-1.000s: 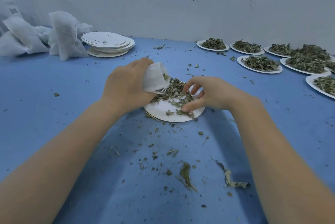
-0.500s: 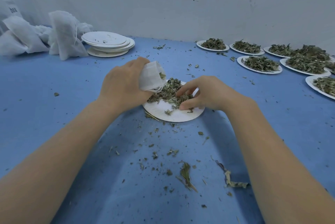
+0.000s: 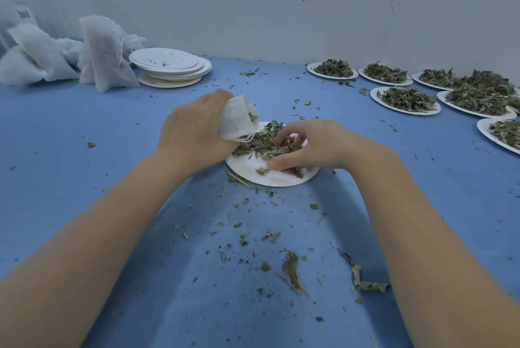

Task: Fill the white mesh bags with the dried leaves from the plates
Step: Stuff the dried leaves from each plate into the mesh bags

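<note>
At the middle of a blue table (image 3: pixel 84 128), a person's left hand (image 3: pixel 191 133) grips a white mesh bag (image 3: pixel 236 121), its mouth tilted over a white plate (image 3: pixel 253 169), while the right hand (image 3: pixel 318 147) curls its fingers into the dried leaves (image 3: pixel 264 142) heaped there. More leaf-laden plates (image 3: pixel 405 99) line the far right edge; filled bags (image 3: pixel 104 52) and stacked empty plates (image 3: pixel 168 66) sit at the far left.

Since 1 second ago we see the right hand (image 3: pixel 315 147) slide left across the plate (image 3: pixel 253 169); its fingers now curl into the leaf pile (image 3: pixel 267 140) (thumb low); the mesh bag (image 3: pixel 235 119) edged left.
</note>
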Available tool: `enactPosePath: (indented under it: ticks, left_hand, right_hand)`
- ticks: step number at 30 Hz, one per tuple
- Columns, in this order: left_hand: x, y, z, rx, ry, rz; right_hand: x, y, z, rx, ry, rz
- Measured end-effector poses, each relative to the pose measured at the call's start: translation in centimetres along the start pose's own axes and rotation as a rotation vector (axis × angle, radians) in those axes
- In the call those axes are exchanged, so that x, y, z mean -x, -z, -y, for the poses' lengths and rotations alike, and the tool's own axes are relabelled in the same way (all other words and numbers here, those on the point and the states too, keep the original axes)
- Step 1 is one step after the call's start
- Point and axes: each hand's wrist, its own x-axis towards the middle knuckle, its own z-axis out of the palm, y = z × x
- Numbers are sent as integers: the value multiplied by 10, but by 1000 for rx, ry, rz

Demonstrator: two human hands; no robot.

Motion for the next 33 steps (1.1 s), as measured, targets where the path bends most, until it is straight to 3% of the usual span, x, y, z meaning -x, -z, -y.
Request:
enactPosePath:
  ticks: [7,21,28,33]
  left_hand:
    - [1,0,0,-17,-28,-2]
    - [2,-7,5,-105,-86,17]
    - [4,-9,-2,-174,-170,17]
    - [7,-11,-11,-49,-137,-23]
  right_hand:
    - [-8,-14,11,237,-37,-59]
    - [3,13,2,-82,118,-252]
    - [4,12,19,-46,242,-284]
    - [0,3,29,-83,281,-348]
